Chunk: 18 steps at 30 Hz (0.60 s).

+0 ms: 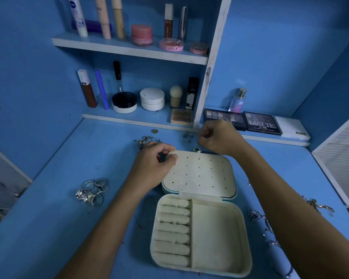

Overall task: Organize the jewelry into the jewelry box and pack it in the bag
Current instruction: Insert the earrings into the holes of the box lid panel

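Lying open on a blue desk (48,208), a cream-lined jewelry box (199,234) shows ring rolls on the left of its base and a plain compartment on the right. Its lid (199,174), dotted with small holes, lies flat toward the shelves. The left hand (155,164) pinches the lid's far left corner between thumb and fingers. The right hand (218,137) hovers beyond the lid, fingers curled; whether it holds anything cannot be told. A pile of silver rings (93,191) sits left of the box, small earrings (187,136) near the right hand, and chains (258,216) to the right.
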Each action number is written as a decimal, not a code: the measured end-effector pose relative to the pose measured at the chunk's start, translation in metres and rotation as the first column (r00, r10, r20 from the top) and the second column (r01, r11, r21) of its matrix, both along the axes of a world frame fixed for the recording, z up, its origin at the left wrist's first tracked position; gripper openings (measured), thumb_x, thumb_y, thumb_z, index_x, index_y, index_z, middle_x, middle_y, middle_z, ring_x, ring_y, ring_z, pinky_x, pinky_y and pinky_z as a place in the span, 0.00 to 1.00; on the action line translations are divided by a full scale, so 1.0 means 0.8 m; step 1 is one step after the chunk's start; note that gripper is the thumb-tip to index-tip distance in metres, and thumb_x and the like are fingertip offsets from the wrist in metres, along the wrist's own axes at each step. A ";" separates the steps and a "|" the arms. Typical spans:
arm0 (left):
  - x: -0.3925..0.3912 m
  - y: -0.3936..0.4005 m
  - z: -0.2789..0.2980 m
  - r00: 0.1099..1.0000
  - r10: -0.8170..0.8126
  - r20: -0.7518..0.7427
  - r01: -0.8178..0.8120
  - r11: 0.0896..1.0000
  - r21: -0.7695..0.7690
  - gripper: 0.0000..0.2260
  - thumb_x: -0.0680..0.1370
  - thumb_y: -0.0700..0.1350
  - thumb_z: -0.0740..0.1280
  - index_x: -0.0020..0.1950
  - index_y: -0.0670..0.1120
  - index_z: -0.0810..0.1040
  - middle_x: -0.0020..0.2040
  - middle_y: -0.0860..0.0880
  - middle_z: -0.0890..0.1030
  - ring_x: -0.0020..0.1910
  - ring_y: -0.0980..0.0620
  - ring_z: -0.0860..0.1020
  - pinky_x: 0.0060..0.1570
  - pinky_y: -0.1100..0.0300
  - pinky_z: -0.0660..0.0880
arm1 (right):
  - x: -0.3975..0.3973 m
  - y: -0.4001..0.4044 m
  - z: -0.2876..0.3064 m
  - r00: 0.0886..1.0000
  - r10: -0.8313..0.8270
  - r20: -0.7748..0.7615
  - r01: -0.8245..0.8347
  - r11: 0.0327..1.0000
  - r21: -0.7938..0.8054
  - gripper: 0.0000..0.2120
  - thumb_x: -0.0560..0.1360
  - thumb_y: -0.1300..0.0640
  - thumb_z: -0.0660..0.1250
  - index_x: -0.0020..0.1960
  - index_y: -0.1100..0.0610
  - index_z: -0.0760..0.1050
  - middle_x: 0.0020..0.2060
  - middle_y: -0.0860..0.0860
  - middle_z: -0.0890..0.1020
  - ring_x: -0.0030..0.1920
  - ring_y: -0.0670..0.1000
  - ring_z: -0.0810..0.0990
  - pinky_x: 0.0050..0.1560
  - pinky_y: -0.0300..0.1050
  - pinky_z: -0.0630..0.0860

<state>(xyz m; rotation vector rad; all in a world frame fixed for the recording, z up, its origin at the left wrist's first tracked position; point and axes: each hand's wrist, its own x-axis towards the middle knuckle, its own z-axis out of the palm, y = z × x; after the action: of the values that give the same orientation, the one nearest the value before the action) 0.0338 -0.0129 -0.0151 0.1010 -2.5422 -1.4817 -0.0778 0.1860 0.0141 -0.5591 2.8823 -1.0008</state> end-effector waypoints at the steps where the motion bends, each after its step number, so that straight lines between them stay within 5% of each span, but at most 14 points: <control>1: 0.000 0.000 0.000 1.000 0.003 -0.003 -0.003 1.000 0.004 0.07 0.77 0.45 0.71 0.53 0.52 0.83 0.50 0.56 0.77 0.46 0.67 0.75 0.45 0.78 0.68 | 0.002 0.001 0.001 1.000 -0.022 0.020 0.023 1.000 -0.020 0.08 0.70 0.62 0.71 0.36 0.51 0.77 0.33 0.45 0.81 0.33 0.41 0.76 0.33 0.31 0.71; 8: 0.004 0.002 0.006 1.000 0.016 0.006 -0.016 0.997 0.073 0.07 0.76 0.45 0.71 0.53 0.54 0.83 0.50 0.55 0.79 0.43 0.63 0.76 0.42 0.77 0.69 | 0.008 0.013 0.001 0.993 -0.048 0.105 0.067 0.980 -0.188 0.07 0.71 0.64 0.71 0.40 0.53 0.81 0.37 0.52 0.85 0.35 0.48 0.82 0.43 0.44 0.81; 18: 0.016 -0.004 0.026 0.997 -0.078 -0.022 0.081 0.945 0.318 0.08 0.77 0.44 0.72 0.51 0.58 0.81 0.41 0.58 0.81 0.44 0.58 0.79 0.50 0.63 0.73 | 0.012 0.041 0.015 0.976 -0.007 0.219 0.081 0.942 -0.327 0.06 0.79 0.60 0.67 0.51 0.55 0.83 0.45 0.50 0.85 0.43 0.43 0.84 0.41 0.31 0.77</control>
<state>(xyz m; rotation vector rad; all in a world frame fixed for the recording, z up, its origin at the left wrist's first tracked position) 0.0465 -0.0161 0.0059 0.0378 -2.3016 -1.9096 -0.0679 0.2189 0.0264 -0.3709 2.5601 -1.4735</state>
